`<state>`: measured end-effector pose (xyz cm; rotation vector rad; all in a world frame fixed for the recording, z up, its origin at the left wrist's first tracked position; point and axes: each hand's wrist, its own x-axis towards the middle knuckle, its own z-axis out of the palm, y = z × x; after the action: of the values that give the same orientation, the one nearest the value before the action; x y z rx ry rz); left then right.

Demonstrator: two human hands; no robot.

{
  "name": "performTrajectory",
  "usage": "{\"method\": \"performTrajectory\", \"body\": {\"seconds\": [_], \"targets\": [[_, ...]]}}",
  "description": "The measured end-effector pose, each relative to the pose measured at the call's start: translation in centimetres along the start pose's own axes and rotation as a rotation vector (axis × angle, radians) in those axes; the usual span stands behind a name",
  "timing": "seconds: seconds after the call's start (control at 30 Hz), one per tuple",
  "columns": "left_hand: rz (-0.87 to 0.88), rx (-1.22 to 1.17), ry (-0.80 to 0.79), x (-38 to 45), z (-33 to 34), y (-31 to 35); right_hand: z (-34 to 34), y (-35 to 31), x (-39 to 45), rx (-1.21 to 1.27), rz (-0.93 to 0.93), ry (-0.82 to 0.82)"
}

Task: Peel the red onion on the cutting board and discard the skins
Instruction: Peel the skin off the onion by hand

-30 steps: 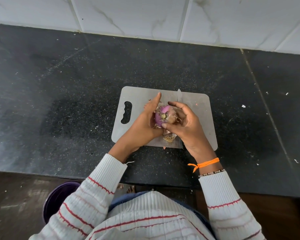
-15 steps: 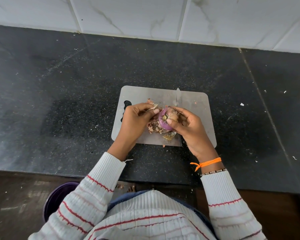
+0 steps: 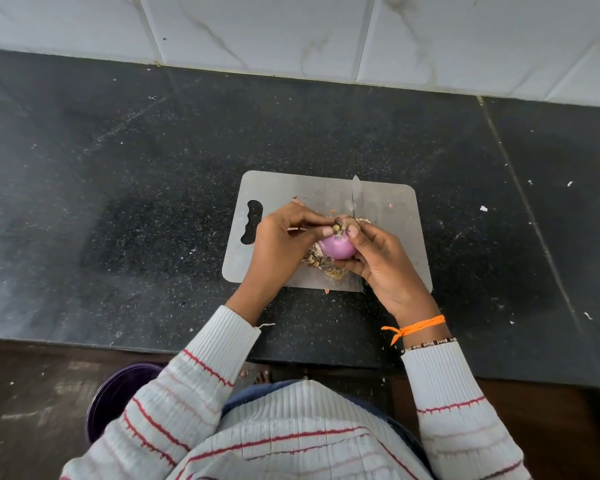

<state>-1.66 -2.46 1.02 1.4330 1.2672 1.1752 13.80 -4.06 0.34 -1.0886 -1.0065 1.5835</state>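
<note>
I stand at a black speckled stone counter (image 3: 136,188) that runs wall to wall, with pale marbled tiles (image 3: 257,32) rising behind it and a dark brown floor below its near edge. My landmark is the grey cutting board (image 3: 392,209), lying flat on the counter a little right of centre.

Far left of the board and down on the floor, a purple bucket (image 3: 113,400) shows past my striped sleeve (image 3: 201,372). The counter left of the board carries only a few pale flecks. At the board's left end is its wavy handle cut-out.

Over the board's left half my left hand (image 3: 284,237) has its fingers curled in, thumb and forefinger pinching at the rough root end of the red onion (image 3: 338,247). Under the hands, on the board's near middle, lies a heap of dry brown skins (image 3: 321,261). The onion is held above the board's centre: smooth, glossy pink-purple on the bared side, with a brownish, ragged tuft on top. A knife blade (image 3: 355,199) lies on the board beyond it, pointing to the wall.

My right hand (image 3: 378,258) cups the onion from the right, fingers wrapped underneath, thumb on top. An orange thread (image 3: 416,329) and a beaded band circle that wrist. Right of the board, white crumbs dot the counter.
</note>
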Motion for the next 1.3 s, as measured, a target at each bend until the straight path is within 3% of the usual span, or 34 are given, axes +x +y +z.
{"method": "performTrajectory", "body": {"seconds": [0.17,0.3,0.6,0.83,1.07,1.3], "targets": [[0.157,0.161,0.046,0.0,0.2,-0.1,0.0,-0.1,-0.2,-0.01,0.003,-0.021],[0.268,0.34,-0.037,-0.2,0.5,-0.1,0.3,0.2,0.0,0.022,-0.007,0.03],[0.247,0.175,-0.103,-0.4,0.4,0.1,0.4,0.0,0.0,0.075,0.045,0.033],[0.19,0.021,-0.002,-0.7,0.9,0.1,0.7,0.0,-0.2,-0.039,0.045,0.039],[0.298,0.4,0.122,-0.7,1.7,-0.5,1.3,0.1,-0.2,-0.075,0.052,0.073],[0.214,0.333,0.192,-0.4,1.0,-1.0,1.5,0.3,-0.3,-0.048,0.081,0.109]]}}
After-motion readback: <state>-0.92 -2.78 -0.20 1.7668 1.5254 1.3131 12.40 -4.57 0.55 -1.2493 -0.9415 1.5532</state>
